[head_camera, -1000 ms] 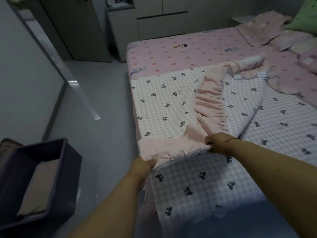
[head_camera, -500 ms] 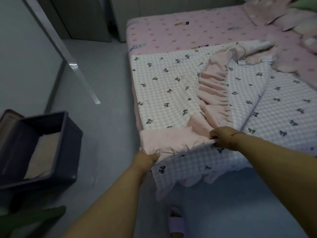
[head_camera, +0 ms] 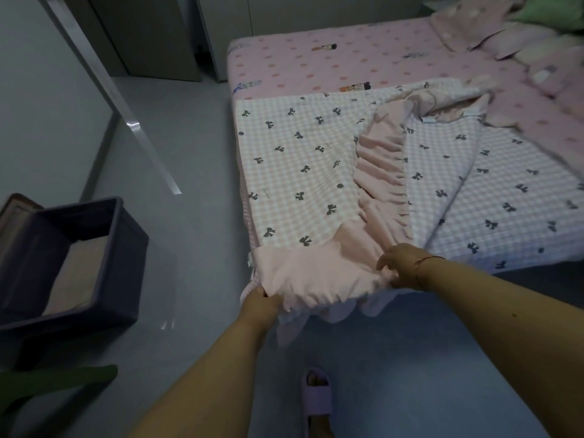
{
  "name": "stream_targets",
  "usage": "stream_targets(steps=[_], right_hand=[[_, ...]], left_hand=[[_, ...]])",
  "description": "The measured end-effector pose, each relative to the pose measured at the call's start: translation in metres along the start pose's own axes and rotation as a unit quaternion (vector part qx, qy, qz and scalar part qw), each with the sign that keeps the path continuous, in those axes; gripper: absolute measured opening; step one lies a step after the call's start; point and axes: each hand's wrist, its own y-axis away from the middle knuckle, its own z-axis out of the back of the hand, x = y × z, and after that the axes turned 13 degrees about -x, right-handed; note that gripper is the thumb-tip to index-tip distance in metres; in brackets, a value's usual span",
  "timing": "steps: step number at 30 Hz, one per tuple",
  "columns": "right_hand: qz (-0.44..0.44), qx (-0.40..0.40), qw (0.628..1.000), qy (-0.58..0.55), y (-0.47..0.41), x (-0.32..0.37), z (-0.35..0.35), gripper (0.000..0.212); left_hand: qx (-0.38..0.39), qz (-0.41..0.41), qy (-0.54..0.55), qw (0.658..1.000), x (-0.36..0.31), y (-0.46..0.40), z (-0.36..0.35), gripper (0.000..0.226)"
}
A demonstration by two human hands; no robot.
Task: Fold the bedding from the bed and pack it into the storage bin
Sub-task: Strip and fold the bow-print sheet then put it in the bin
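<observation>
Head view
Quilt: a checked quilt [head_camera: 294, 172] printed with dark bows lies spread over the near end of the bed [head_camera: 316, 63], part folded back so its plain pink underside [head_camera: 316, 273] and a gathered pink ruffle [head_camera: 384, 172] show.
Near edge of quilt: hangs off the foot of the bed toward the floor [head_camera: 189, 248], bunched between the two hands.
Left hand: the left hand [head_camera: 260, 303] grasps the pink corner at the bed's near left corner, fingers curled into the cloth.
Right hand: the right hand [head_camera: 399, 265] pinches the same pink edge further right, just under the ruffle; a thin red cord circles the wrist.
Storage bin: a dark storage bin [head_camera: 126, 248] stands on the floor to the left, well apart from the bed, with beige folded cloth [head_camera: 76, 273] lying inside.
Bed sheet: pink with darker dots and small cartoon figures, bare beyond the quilt.
Pillows: pink pillows [head_camera: 512, 36] and a green one [head_camera: 550, 7] are piled at the far right corner.
Foot: a foot in a lilac slipper [head_camera: 317, 396] stands on the floor below the hands.
Behind the bed: pale cabinets [head_camera: 316, 11] against the wall.
</observation>
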Motion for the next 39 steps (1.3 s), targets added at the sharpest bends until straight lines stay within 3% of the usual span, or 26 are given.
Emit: stream_targets(steps=[7,10,13,17,23,39], right_hand=[[-0.012,0.046,0.999,-0.021,0.026,-0.003,-0.011,0.044],[-0.041,0.032,0.998,-0.047,0.039,-0.014,-0.004,0.043],[-0.07,0.017,0.995,-0.07,0.051,-0.024,0.009,0.041],[-0.116,-0.006,0.988,-0.098,0.061,-0.046,0.024,0.04],[-0.152,-0.018,0.98,-0.126,0.057,-0.088,0.048,0.045],[-0.186,-0.006,0.968,-0.171,0.005,-0.287,0.095,0.048]], left_hand=[[-0.078,-0.019,-0.032,0.996,0.009,0.006,0.024,0.027],[-0.063,-0.006,-0.032,0.997,-0.007,0.015,0.016,0.018],[-0.039,-0.011,-0.02,0.999,-0.031,0.022,-0.002,0.026],[0.011,-0.023,-0.007,1.0,-0.074,0.037,-0.037,0.029],[0.057,-0.022,0.002,0.998,-0.132,0.048,-0.091,0.016],[0.087,-0.009,0.006,0.996,-0.248,0.035,-0.304,0.014]])
